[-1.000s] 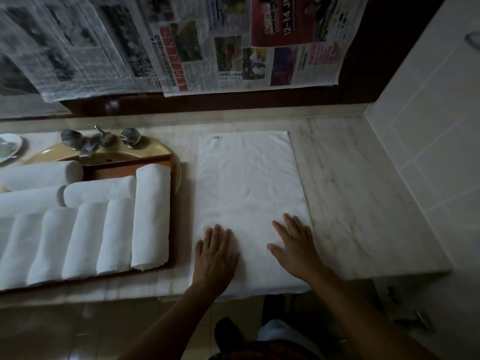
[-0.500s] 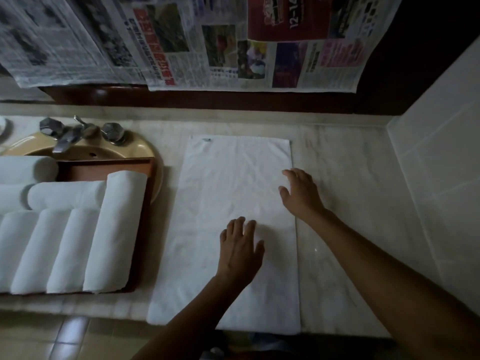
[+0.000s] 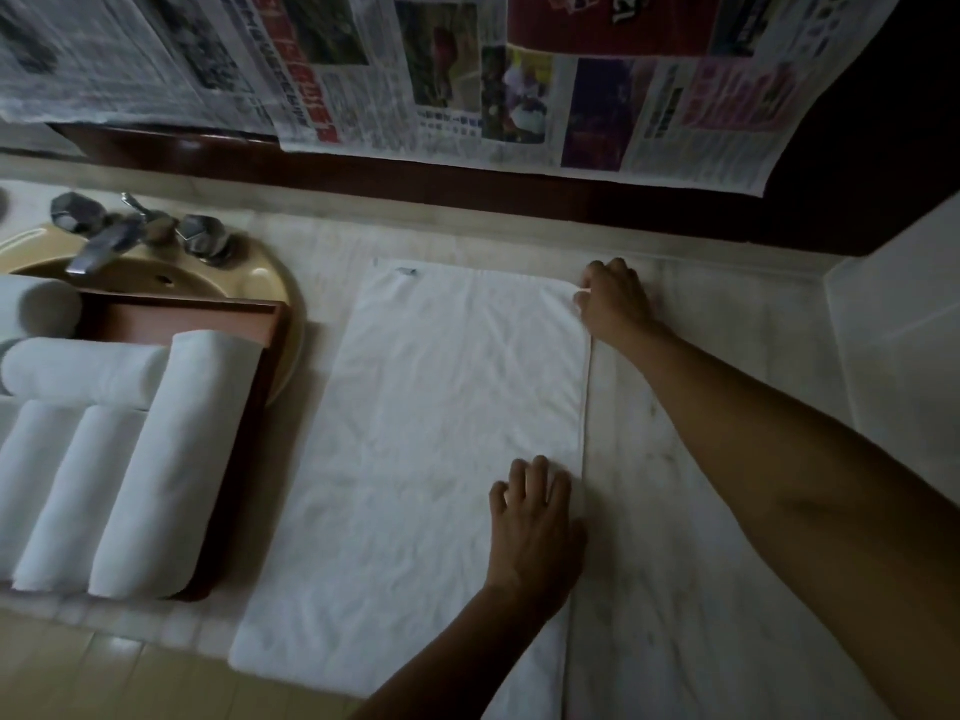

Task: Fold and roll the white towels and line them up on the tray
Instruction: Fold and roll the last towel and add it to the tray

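A white towel (image 3: 431, 433) lies flat and lengthwise on the marble counter, its near end hanging over the front edge. My right hand (image 3: 615, 301) is at the towel's far right corner, fingers curled and pinching the corner. Closer to me, my left hand (image 3: 535, 522) lies palm down on the cloth by its right edge, fingers relaxed. To the left, a brown wooden tray (image 3: 249, 407) holds several rolled white towels (image 3: 171, 470) side by side, with others lying crosswise behind them.
The tray sits over a yellow sink (image 3: 260, 275) with a chrome tap (image 3: 104, 241) behind it. Newspaper sheets (image 3: 467, 80) hang on the back wall. A white tiled wall (image 3: 893, 335) closes off the right side. Bare marble counter (image 3: 727, 407) lies right of the towel.
My right hand slid up the towel's right edge from the near end to the far corner and pinched it. My left hand shifted right toward that edge, pressing flat.
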`<action>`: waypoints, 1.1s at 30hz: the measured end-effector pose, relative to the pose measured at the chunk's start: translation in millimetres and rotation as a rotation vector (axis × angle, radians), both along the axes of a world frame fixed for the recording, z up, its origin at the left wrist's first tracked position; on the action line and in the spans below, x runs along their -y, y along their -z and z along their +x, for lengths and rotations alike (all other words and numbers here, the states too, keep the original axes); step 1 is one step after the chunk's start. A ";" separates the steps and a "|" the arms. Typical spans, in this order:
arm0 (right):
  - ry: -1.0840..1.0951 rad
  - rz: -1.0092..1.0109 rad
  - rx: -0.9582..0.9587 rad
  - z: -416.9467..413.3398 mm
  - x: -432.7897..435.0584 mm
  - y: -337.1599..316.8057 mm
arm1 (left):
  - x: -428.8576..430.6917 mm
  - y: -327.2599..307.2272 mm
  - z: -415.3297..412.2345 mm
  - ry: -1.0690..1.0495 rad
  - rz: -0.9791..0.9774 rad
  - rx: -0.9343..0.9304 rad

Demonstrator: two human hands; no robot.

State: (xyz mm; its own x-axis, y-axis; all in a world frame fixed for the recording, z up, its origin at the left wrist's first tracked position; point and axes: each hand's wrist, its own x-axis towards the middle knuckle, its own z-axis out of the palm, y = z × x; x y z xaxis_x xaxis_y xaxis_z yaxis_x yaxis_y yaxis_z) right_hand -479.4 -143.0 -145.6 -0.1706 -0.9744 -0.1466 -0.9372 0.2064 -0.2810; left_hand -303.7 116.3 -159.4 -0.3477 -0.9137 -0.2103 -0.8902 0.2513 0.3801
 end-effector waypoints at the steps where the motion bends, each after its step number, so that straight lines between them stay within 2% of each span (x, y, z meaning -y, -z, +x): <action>1: 0.016 0.004 0.014 -1.2 4.0 -1.5 | 1.3 0.7 -1.2 -0.002 -0.005 0.009; 5: 0.065 0.023 0.183 -9.9 16.1 -19.5 | 9.1 -4.0 -8.0 -0.007 0.052 0.011; 11: 0.112 -0.013 0.316 -25.8 14.9 -48.8 | 19.8 -12.8 -30.9 -0.037 0.040 -0.051; 14: 0.126 -0.041 0.444 -26.8 13.5 -54.0 | 28.1 -27.3 -28.0 -0.134 0.104 -0.236; 16: 0.122 -0.034 0.607 -20.4 12.6 -58.4 | 32.5 -39.4 -15.8 -0.238 0.160 -0.422; 19: 0.126 0.042 0.838 1.8 14.6 -65.7 | 36.1 -56.8 12.8 -0.300 0.133 -0.608; 23: 0.005 -0.004 0.769 42.0 28.1 -61.8 | 43.8 -76.6 55.1 -0.401 0.190 -0.697; 30: -0.168 -0.153 0.555 127.6 65.1 -48.6 | 62.6 -76.5 133.6 -0.717 0.535 -1.048; 33: -0.181 -0.117 0.482 161.1 80.7 -32.9 | 69.3 -64.2 161.4 -0.753 0.586 -1.065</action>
State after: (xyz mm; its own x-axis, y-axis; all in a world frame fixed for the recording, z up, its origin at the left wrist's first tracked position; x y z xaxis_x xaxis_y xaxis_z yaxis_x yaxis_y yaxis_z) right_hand -318.2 -223.6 -112.7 0.0615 -0.9966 -0.0556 -0.7137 -0.0050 -0.7004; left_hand -142.3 47.0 -95.2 -0.0569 -0.8221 -0.5665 0.0320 -0.5687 0.8220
